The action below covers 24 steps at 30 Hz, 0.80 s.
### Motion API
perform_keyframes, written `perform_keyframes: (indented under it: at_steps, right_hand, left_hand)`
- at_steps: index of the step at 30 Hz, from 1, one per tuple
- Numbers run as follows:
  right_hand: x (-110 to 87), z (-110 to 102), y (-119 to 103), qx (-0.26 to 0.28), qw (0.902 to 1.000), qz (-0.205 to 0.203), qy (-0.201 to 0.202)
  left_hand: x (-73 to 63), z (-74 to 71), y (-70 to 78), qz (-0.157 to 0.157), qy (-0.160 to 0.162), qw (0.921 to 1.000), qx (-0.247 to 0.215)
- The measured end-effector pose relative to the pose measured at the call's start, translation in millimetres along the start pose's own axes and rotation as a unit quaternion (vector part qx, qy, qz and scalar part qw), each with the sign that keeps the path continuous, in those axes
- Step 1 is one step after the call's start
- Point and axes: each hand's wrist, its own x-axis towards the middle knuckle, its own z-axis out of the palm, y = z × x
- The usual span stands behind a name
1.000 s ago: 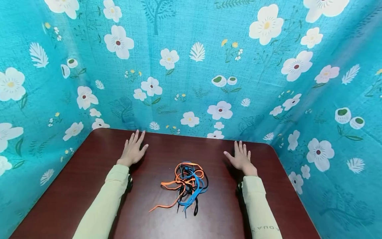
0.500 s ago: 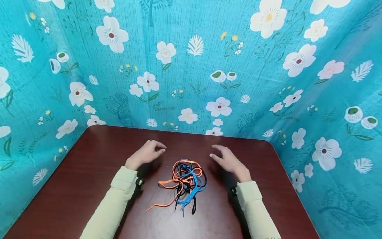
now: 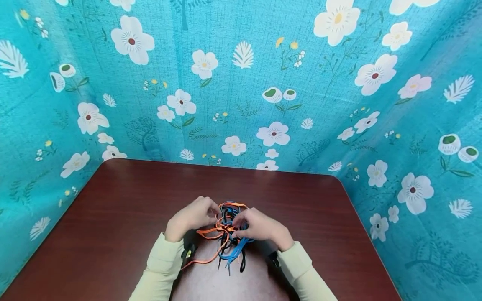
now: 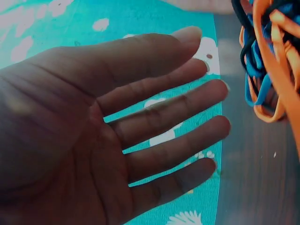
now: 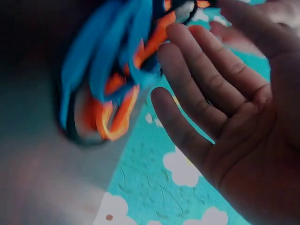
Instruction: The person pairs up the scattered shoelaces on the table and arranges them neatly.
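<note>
A tangle of flat laces lies on the table in the head view: an orange lace (image 3: 203,261), blue laces (image 3: 237,251) and a black lace (image 3: 243,263). My left hand (image 3: 193,217) is at the left side of the tangle, its fingertips just over it. From the right, my right hand (image 3: 263,228) reaches over the blue and black strands. In the left wrist view the fingers (image 4: 173,103) are spread and loosely extended, with the laces beyond them. Relaxed, slightly bent fingers (image 5: 197,89) show in the right wrist view beside the laces. Neither hand visibly grips a lace.
The dark red-brown table (image 3: 124,209) extends around the laces, with rounded far corners. A turquoise flowered cloth (image 3: 226,104) hangs behind it and along both sides. A dark band (image 3: 189,251) sits on the left wrist, another (image 3: 274,258) on the right.
Both hands have come from the far part of the table, inward and nearer, to the tangle between them. Their fingers went from flat and spread to bent. The laces look much the same.
</note>
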Motion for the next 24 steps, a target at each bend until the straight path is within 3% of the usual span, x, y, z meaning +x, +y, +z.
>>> perform_keyframes:
  at_steps: [5, 9, 16, 24]
  right_hand:
    - [4.4, 10.3, -10.0, -0.011, 0.9999, 0.005, -0.012]
    - [4.6, 9.2, -16.3, -0.026, 0.9996, -0.007, 0.008]
    - [-4.0, -2.1, -28.6, -0.009, 0.9992, -0.016, 0.034]
    - [-16.5, -16.6, -36.8, 0.020, 0.9984, -0.031, 0.043]
  left_hand:
    - [-1.6, 9.2, 10.1, -0.011, -0.030, 0.9995, 0.006]
    - [0.4, 15.9, 10.6, 0.000, -0.044, 0.9990, 0.003]
    - [0.8, 17.7, 11.5, 0.053, -0.026, 0.9982, -0.007]
    - [-6.2, 5.5, 17.5, 0.062, -0.014, 0.9962, -0.059]
